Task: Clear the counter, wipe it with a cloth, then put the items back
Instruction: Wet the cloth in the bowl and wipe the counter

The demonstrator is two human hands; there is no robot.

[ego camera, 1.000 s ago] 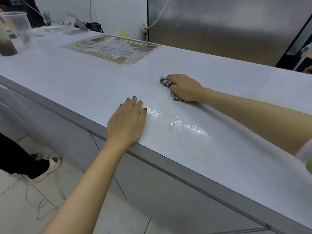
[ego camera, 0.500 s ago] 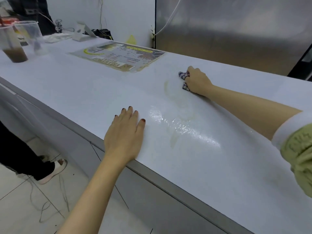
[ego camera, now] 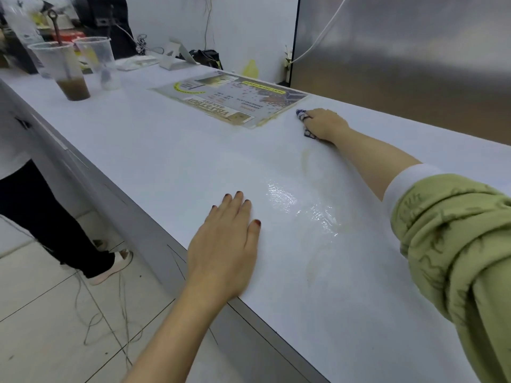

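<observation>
Head view: our right hand [ego camera: 327,124], fingers curled over the cloth [ego camera: 302,115], has pushed it farther across the bench [ego camera: 166,150] than a second ago, and it now sits just beside the laminated menu [ego camera: 235,98]. Our left hand [ego camera: 226,239] stays flat and holds nothing, with the wet smear [ego camera: 298,205] to its right. We judge the wiping unfinished, since streaks remain.
</observation>
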